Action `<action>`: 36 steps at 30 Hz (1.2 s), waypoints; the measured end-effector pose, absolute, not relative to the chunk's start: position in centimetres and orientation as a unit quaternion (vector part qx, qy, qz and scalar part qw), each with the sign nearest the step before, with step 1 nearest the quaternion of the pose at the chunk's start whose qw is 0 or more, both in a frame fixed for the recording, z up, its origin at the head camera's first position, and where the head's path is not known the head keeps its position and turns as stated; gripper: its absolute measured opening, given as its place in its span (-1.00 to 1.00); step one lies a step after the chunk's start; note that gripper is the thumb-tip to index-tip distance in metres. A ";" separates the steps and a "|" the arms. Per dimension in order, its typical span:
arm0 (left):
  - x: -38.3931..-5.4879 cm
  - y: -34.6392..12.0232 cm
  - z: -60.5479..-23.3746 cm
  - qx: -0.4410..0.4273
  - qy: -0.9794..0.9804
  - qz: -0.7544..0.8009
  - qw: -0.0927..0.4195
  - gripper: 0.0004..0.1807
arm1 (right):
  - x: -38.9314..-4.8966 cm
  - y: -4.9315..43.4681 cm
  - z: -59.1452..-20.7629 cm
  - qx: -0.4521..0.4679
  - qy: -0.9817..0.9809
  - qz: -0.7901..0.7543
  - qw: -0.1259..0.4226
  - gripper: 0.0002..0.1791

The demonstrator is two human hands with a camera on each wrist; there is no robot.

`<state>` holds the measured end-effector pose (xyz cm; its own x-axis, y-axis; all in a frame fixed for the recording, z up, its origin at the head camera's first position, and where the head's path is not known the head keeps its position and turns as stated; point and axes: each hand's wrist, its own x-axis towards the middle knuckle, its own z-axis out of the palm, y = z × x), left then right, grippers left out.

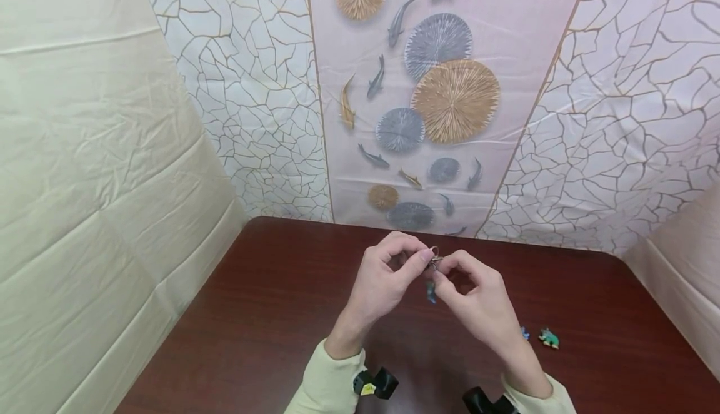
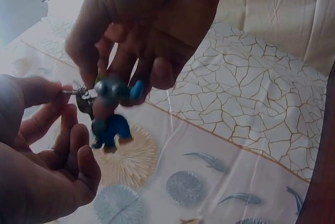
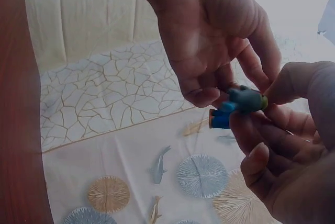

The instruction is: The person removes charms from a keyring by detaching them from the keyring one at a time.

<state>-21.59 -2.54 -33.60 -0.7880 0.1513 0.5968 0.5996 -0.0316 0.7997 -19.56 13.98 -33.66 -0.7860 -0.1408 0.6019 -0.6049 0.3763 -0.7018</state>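
Both hands meet over the table, fingertips close together at a small elephant keychain [image 1: 431,292]. My left hand [image 1: 382,279] pinches its metal top between thumb and forefinger, near a thin reddish loop [image 1: 435,250]. From the other side, the thumb and forefinger of my right hand [image 1: 478,295] grip a slim silver piece [image 2: 68,91]. In the left wrist view a teal elephant charm [image 2: 111,91] and a blue elephant charm [image 2: 118,130] hang below the fingers. The right wrist view shows the teal charm [image 3: 246,99] partly hidden by fingers.
On the dark red table [image 1: 225,339], a green elephant figure [image 1: 549,338] lies right of the right forearm. A small blue piece [image 1: 525,333] beside it is partly covered by that wrist. Patterned cloth [image 1: 264,89] hangs behind the table, and cream cloth [image 1: 84,182] hangs at the left.
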 end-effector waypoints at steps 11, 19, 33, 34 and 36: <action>-21.3 -2.6 -33.7 -0.302 -0.678 -0.661 0.110 -0.86 | -19.2 14.5 -33.8 0.243 -0.788 0.525 0.213 -0.78; -21.3 -2.4 -33.8 -0.330 -0.677 -0.647 0.119 -0.92 | -18.9 15.1 -33.6 0.274 -0.804 0.487 0.203 -0.80; -21.7 -2.5 -34.1 -0.407 -0.669 -0.600 0.165 -0.94 | -18.3 15.6 -33.1 0.321 -0.773 0.513 0.190 -0.81; -21.7 -2.5 -34.1 -0.412 -0.669 -0.595 0.168 -0.96 | -18.3 15.6 -33.0 0.323 -0.771 0.514 0.192 -0.81; -21.7 -2.6 -34.1 -0.426 -0.663 -0.593 0.169 -0.98 | -18.2 15.6 -32.9 0.326 -0.767 0.514 0.202 -0.79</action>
<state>-21.73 -2.56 -34.06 -0.5809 0.3639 0.7281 0.7640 -0.0648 0.6419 -18.16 15.58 -32.93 -0.7059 -0.2938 0.6445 -0.7079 0.2593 -0.6570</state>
